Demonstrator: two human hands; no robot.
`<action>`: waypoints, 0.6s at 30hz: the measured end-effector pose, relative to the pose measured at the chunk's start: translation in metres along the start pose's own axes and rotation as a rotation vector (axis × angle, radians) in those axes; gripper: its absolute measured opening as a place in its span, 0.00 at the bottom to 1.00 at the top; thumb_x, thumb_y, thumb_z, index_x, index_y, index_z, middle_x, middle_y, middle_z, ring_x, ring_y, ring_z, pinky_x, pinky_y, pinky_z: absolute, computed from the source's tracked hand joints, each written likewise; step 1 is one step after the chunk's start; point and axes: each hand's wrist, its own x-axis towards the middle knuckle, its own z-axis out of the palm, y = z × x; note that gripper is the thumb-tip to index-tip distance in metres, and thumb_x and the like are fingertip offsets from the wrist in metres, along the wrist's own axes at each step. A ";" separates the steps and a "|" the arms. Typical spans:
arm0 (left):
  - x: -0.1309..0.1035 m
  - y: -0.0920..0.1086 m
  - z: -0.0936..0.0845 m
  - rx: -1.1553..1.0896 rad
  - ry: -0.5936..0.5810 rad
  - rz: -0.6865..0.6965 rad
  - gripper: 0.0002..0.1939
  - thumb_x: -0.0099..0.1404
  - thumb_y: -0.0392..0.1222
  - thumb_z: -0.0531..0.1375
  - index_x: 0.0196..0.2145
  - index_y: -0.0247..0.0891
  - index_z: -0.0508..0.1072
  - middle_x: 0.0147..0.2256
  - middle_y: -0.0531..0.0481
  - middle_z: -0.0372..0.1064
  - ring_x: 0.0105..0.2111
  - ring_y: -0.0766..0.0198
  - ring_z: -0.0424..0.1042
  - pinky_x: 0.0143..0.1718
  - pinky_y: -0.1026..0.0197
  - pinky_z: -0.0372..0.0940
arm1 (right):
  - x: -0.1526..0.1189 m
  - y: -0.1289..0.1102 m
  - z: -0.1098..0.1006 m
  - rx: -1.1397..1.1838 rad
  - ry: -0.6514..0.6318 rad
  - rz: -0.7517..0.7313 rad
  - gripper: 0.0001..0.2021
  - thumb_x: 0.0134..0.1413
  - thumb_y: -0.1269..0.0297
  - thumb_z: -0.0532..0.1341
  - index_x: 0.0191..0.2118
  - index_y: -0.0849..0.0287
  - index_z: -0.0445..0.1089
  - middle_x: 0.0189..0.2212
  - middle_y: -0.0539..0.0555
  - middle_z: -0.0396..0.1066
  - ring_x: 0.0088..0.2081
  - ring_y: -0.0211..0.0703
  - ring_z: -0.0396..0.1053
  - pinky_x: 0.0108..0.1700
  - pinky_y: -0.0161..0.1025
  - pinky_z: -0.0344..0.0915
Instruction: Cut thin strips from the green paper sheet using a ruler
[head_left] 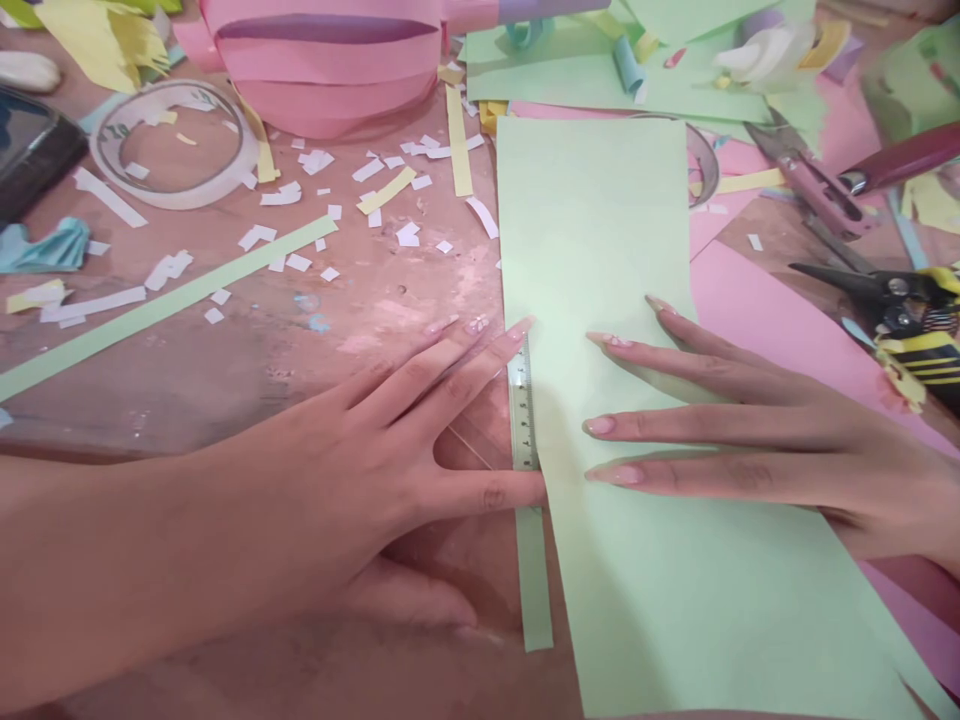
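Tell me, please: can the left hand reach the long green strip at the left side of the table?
Probably yes: the long green strip lies near the left hand, and only small white scraps show between them.

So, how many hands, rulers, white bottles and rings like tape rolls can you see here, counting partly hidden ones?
Hands: 2 (left hand, right hand)
Rulers: 1 (clear ruler)
White bottles: 1 (white bottle)
Rings: 2 (white ring, partly hidden ring)
Total: 6
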 end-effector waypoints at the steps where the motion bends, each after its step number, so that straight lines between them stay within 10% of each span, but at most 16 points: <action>1: 0.000 0.000 0.000 -0.001 -0.002 -0.005 0.39 0.69 0.74 0.60 0.71 0.59 0.64 0.80 0.43 0.31 0.76 0.30 0.48 0.73 0.32 0.50 | 0.000 0.000 0.000 0.000 0.001 -0.001 0.24 0.78 0.65 0.46 0.67 0.57 0.71 0.69 0.51 0.69 0.79 0.58 0.45 0.81 0.67 0.33; 10: -0.001 0.000 0.000 -0.024 -0.018 -0.016 0.40 0.68 0.73 0.61 0.72 0.60 0.63 0.80 0.46 0.23 0.77 0.30 0.44 0.74 0.32 0.48 | 0.002 0.000 0.001 -0.013 0.050 0.041 0.21 0.75 0.60 0.56 0.67 0.53 0.73 0.66 0.52 0.74 0.77 0.57 0.52 0.82 0.61 0.39; 18: 0.003 0.002 -0.004 -0.034 -0.009 -0.011 0.38 0.65 0.72 0.65 0.68 0.58 0.71 0.79 0.42 0.38 0.77 0.30 0.45 0.73 0.30 0.49 | 0.009 -0.009 -0.011 0.052 0.178 0.205 0.22 0.70 0.58 0.63 0.66 0.37 0.73 0.60 0.44 0.78 0.70 0.46 0.68 0.75 0.42 0.61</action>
